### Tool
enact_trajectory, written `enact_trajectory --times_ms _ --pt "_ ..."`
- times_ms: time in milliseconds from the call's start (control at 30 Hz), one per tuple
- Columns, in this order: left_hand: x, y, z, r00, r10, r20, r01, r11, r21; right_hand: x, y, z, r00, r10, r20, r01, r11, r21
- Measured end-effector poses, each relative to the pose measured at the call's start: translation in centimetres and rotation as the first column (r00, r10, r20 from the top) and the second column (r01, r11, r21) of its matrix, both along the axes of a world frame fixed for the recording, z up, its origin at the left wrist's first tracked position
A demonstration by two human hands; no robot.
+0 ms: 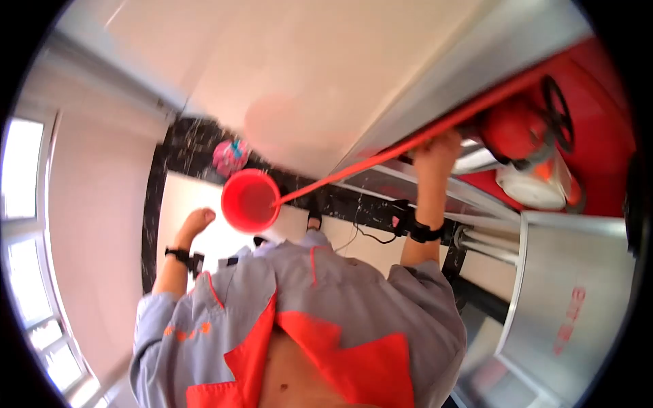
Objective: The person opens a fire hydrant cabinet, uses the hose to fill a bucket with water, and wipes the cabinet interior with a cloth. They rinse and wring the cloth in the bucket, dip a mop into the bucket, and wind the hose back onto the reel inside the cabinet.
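Note:
A red bucket [231,204] stands on the floor in front of me. A long red pole [340,173] runs from its right side up toward the upper right, widening as it comes nearer. My right hand [437,153] is closed at the pole, its fingers partly hidden, beside the red cabinet. Just left of the bucket, apart from it, my left hand [197,222] has its fingers curled, with nothing visible in them. A pink bundle with a bluish part [230,158] lies on the floor beyond the bucket.
At right, an open red wall cabinet [595,136] holds a red valve with a black handwheel [558,112] and a white hose roll [534,187]. Its silver-framed door [571,285] swings out at my right. Dark cables [377,234] lie low down near the wall.

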State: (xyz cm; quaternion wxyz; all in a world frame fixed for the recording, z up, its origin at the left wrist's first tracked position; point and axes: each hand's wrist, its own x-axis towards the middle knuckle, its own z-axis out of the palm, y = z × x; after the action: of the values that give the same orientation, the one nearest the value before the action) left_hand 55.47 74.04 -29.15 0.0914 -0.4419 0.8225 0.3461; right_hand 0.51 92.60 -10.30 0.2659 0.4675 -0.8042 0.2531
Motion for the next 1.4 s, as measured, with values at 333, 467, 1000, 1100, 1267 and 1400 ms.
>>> enact_trajectory --times_ms 333,467,1000,1100,1267,1400 --pt "4.4 7.8 -1.4 0.935 0.350 0.052 -0.353 0.930 0.103 16.1 0.6 -10.4 0.522 0.375 0.767 -0.721 0.674 0.161" --pt "6.7 11.1 -5.1 0.892 0.452 0.002 -0.444 0.876 0.188 19.8 -5.4 -18.3 0.653 0.503 0.566 -0.755 0.488 0.437" --pt "5.1 16.4 -16.7 0.511 0.854 -0.097 -0.564 0.418 0.713 22.0 -9.7 -31.9 0.848 0.153 0.507 -0.529 0.200 0.825" --pt "0.9 14.6 -18.8 0.540 0.839 -0.064 -0.493 0.378 0.783 23.8 -9.0 -28.6 0.810 0.120 0.575 -0.583 0.282 0.762" --pt "-5.4 11.6 -19.7 0.294 0.955 0.026 -0.370 0.089 0.925 26.7 -7.4 -22.3 0.805 0.086 0.587 -0.577 0.346 0.740" --pt "-8.1 8.8 -18.3 -0.013 0.996 0.084 -0.094 -0.085 0.992 26.2 -5.0 -18.4 0.763 0.175 0.623 -0.631 0.413 0.657"
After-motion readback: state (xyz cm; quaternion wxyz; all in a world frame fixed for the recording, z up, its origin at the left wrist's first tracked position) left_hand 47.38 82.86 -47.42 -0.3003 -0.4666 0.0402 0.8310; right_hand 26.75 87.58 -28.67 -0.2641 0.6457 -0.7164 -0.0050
